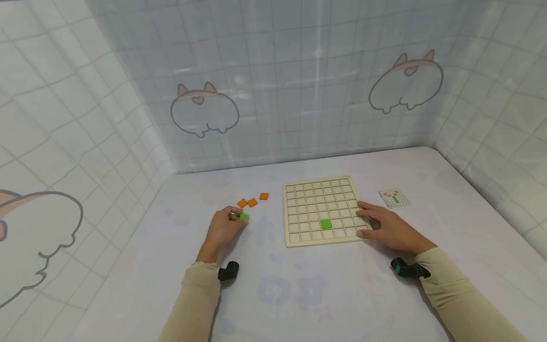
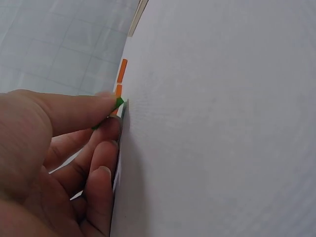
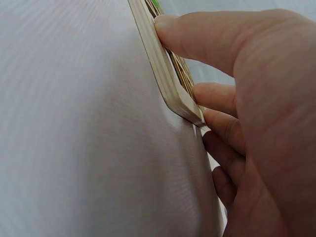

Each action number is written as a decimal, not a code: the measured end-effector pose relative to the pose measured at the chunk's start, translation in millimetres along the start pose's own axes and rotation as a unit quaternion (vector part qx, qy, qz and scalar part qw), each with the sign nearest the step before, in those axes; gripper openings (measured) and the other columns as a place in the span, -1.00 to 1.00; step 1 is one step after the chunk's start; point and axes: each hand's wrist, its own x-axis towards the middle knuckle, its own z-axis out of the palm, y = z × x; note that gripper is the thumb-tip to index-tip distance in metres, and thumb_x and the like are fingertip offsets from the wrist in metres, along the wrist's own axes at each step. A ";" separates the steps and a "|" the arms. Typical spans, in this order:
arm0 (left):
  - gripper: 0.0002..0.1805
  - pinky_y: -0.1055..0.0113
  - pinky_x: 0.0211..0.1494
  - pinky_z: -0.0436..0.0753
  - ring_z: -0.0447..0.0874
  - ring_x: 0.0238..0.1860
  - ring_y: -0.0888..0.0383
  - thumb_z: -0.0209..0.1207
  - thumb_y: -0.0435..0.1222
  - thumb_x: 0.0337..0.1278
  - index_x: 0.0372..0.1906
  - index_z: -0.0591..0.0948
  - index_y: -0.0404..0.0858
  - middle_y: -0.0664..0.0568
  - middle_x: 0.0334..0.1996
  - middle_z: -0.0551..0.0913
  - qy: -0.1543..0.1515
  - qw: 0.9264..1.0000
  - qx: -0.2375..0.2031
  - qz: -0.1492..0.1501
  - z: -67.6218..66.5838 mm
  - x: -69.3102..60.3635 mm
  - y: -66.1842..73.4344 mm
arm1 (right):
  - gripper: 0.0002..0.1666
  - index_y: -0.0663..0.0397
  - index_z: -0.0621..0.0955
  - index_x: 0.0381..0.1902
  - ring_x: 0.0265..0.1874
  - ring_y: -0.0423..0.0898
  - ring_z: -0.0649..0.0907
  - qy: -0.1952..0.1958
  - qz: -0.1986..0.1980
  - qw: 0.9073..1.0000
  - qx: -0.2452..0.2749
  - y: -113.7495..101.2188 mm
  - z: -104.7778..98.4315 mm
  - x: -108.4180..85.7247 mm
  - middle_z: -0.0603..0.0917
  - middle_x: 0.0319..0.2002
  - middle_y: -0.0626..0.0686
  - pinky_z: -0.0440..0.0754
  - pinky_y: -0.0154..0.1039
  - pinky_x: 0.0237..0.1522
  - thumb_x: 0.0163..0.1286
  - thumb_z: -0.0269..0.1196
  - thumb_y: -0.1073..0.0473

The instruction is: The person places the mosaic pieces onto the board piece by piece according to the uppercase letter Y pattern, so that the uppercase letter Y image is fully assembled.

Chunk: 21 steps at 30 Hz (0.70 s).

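Observation:
My left hand [image 1: 223, 228] is low over the table, left of the board. It pinches a small green square tile [image 1: 244, 216] between thumb and fingertips, and the tile stands tilted in the left wrist view. The fingers partly hide what lies beneath them. A pale wooden grid board [image 1: 305, 204] lies flat, with one green tile [image 1: 326, 223] in a cell near its front. My right hand [image 1: 391, 228] rests at the board's right edge near the front corner. In the right wrist view, its thumb and index finger touch the rim [image 3: 160, 69], the other fingers extending beside it.
Several orange tiles lie left of the board, among them one orange tile [image 1: 264, 196] nearest to it. A small card [image 1: 394, 197] with a coloured grid pattern lies right of the board. A tiled-pattern wall covering [image 1: 278, 118] closes off the table's back.

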 end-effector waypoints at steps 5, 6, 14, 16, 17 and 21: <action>-0.64 0.27 -0.24 0.50 0.50 -0.24 0.04 0.35 -0.23 0.19 0.08 0.62 -0.18 -0.08 -0.19 0.58 0.004 0.999 -0.038 -0.007 2.0 -1.5 3.5 | -0.14 0.18 0.49 0.37 0.49 0.23 0.16 -0.001 0.000 1.000 0.001 0.2 -0.1 -1.4 0.23 0.52 0.13 0.14 0.27 0.38 0.31 0.36 -0.25; -0.63 0.27 -0.24 0.50 0.52 -0.24 0.04 0.34 -0.24 0.19 0.09 0.62 -0.20 -0.09 -0.19 0.58 0.002 0.999 -0.048 -0.006 2.5 -2.2 4.6 | -0.14 0.19 0.49 0.37 0.49 0.25 0.16 0.000 -0.002 1.000 0.000 0.4 -0.2 -1.6 0.23 0.52 0.15 0.14 0.28 0.37 0.31 0.36 -0.24; -0.59 0.30 -0.15 0.56 0.62 -0.20 0.09 0.32 -0.24 0.27 0.19 0.60 -0.19 -0.08 -0.15 0.66 -0.024 0.990 -0.138 -0.019 1.9 -5.8 11.2 | -0.17 0.18 0.49 0.36 0.48 0.24 0.18 0.007 -0.015 1.000 -0.005 1.4 -0.1 1.5 0.24 0.51 0.15 0.16 0.26 0.38 0.32 0.36 -0.22; -0.56 0.29 -0.10 0.59 0.65 -0.16 0.09 0.31 -0.24 0.29 0.23 0.59 -0.22 -0.09 -0.12 0.68 -0.038 0.984 -0.172 -0.019 1.8 -6.6 12.8 | -0.18 0.17 0.49 0.36 0.48 0.24 0.18 0.007 -0.015 1.000 -0.008 1.4 -0.2 2.2 0.24 0.51 0.15 0.16 0.26 0.38 0.33 0.36 -0.21; -0.56 0.29 -0.07 0.61 0.66 -0.14 0.09 0.31 -0.24 0.29 0.23 0.58 -0.22 -0.09 -0.10 0.68 -0.045 0.981 -0.186 -0.021 2.1 -7.1 13.6 | -0.18 0.17 0.49 0.37 0.48 0.24 0.18 0.005 -0.014 1.000 -0.009 1.3 -0.2 2.2 0.24 0.51 0.15 0.16 0.26 0.38 0.33 0.35 -0.22; -0.55 0.25 0.06 0.64 0.71 -0.09 0.10 0.30 -0.33 0.29 0.25 0.56 -0.28 -0.12 -0.04 0.65 -0.059 0.967 -0.249 -0.025 4.2 -9.2 19.1 | -0.16 0.16 0.50 0.37 0.49 0.25 0.16 -0.002 -0.001 1.000 -0.004 0.2 -2.2 0.1 0.23 0.52 0.15 0.14 0.29 0.38 0.31 0.35 -0.25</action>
